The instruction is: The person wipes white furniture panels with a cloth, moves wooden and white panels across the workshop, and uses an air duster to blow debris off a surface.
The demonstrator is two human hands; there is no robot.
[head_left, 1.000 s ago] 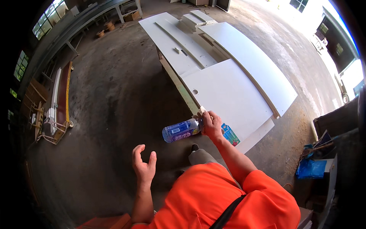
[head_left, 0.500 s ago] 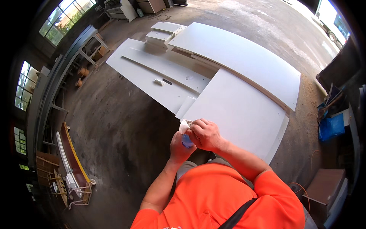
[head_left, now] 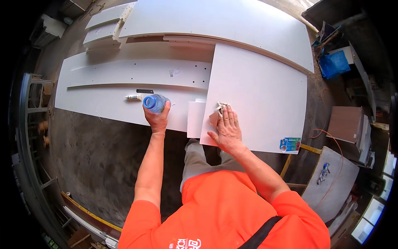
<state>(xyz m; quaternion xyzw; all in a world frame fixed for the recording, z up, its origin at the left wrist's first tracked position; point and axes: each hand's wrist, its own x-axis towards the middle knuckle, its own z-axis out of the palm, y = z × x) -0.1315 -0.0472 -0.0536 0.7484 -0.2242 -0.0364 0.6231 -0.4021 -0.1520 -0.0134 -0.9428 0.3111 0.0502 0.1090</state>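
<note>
My left hand (head_left: 157, 121) is wrapped around a clear bluish plastic bottle (head_left: 155, 103), held tilted over the near edge of a long white panel. Its round blue mouth faces up toward me. On a smooth white board (head_left: 261, 91), my right hand (head_left: 228, 133) lies with its fingers stretched forward. They press a crumpled off-white cloth (head_left: 220, 108) against the board near its left edge. Part of the cloth is hidden under the fingers. Beside the bottle are a small white tube (head_left: 133, 97) with a pointed nozzle and a flat black strip (head_left: 144, 91).
Behind rises a large white panel (head_left: 215, 18). A drilled white strip (head_left: 107, 74) lies at left, and a narrow white piece (head_left: 196, 120) beside the board. A blue-green packet (head_left: 290, 144) sits at the near right corner. An orange cord (head_left: 340, 166) trails past a brown box (head_left: 345, 124).
My hands have separated: the left moved left with the bottle, the right moved forward and set the cloth on the board. My view has shifted over the panels.
</note>
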